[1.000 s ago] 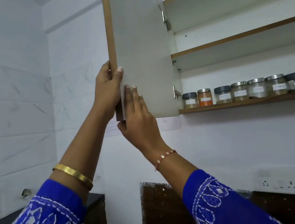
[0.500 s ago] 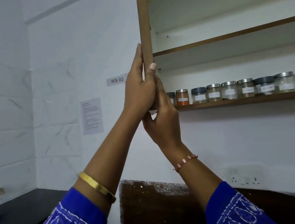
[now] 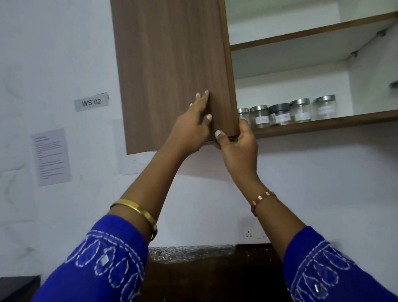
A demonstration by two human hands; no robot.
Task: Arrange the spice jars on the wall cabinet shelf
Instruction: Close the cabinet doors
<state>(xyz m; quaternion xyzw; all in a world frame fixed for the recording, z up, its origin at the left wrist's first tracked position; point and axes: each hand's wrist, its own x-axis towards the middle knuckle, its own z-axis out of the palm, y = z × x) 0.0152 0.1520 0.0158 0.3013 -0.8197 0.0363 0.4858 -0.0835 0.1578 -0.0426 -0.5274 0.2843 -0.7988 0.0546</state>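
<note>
Head view: five spice jars stand in a row on the lowest cabinet shelf, clear glass with white labels, four with silver lids and one with a dark lid; the leftmost is partly hidden behind the wood-grain cabinet door. The shelf lies bare to the right of the row. The left hand presses flat on the door's front, its grip open. The right hand has its grip pinched round the door's lower corner.
</note>
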